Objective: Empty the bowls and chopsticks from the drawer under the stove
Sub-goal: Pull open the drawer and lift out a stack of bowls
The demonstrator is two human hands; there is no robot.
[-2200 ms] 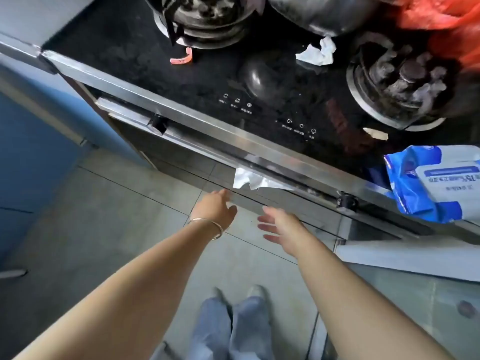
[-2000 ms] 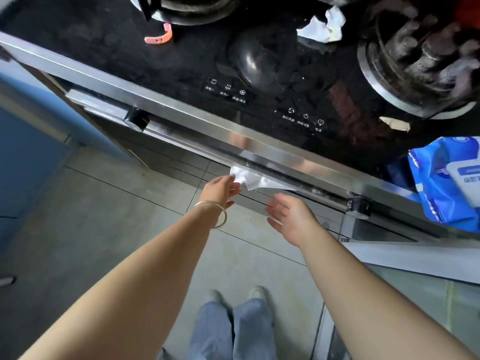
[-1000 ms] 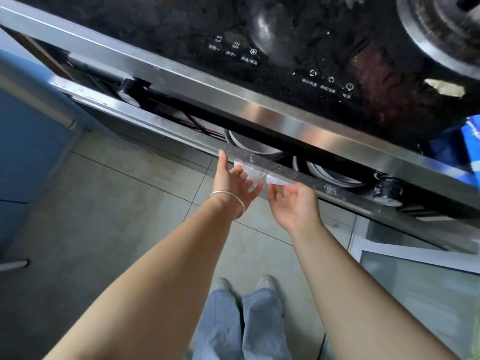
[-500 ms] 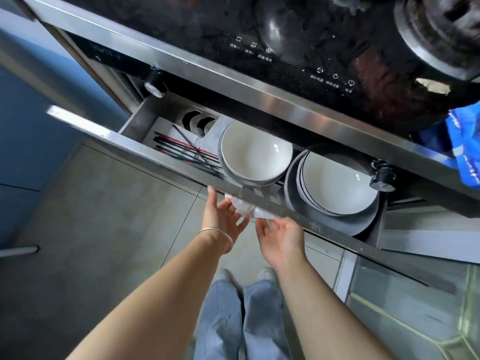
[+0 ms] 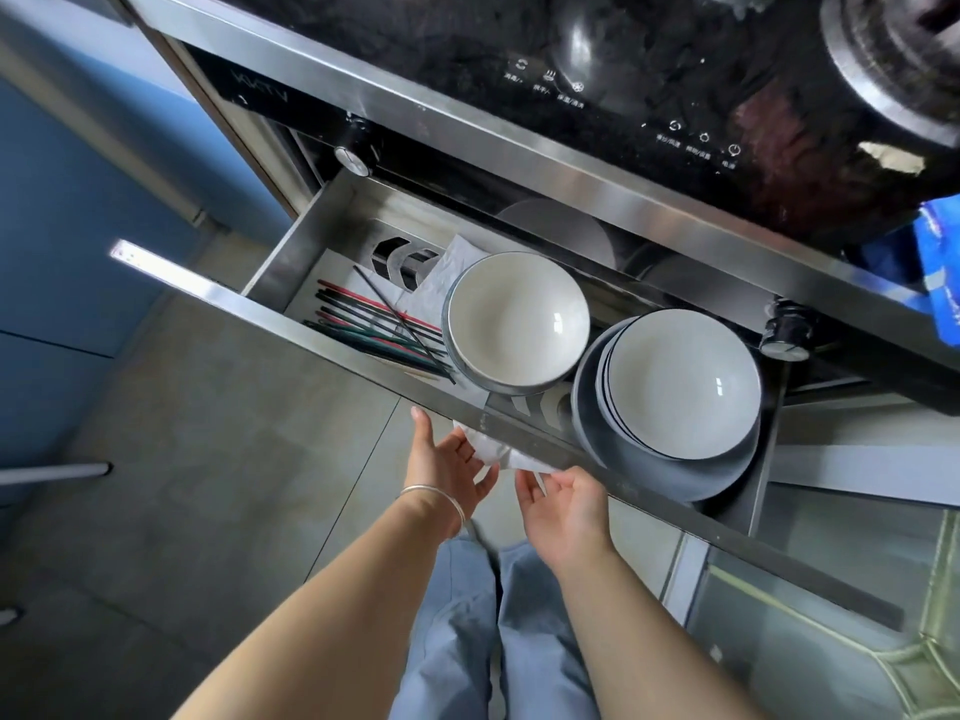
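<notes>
The steel drawer (image 5: 332,332) under the stove stands pulled far out. Inside, several dark, red and green chopsticks (image 5: 371,324) lie at the left. A white bowl with a grey rim (image 5: 517,322) sits in the middle, and a stack of white bowls on a grey plate (image 5: 680,381) sits at the right. My left hand (image 5: 444,467) and my right hand (image 5: 563,504) are palm-up under the drawer's front edge, fingers straight, touching a white paper towel (image 5: 493,449) that hangs there.
The black glass stove top (image 5: 649,59) with touch controls and a burner (image 5: 893,59) overhangs the drawer's back. Two control knobs (image 5: 352,159) flank the opening. A blue packet (image 5: 940,278) lies at the right. Blue cabinets (image 5: 47,226) stand left, with tiled floor below.
The drawer went from shut to pulled far out, baring the bowls and chopsticks. Both hands came back toward me with its front edge.
</notes>
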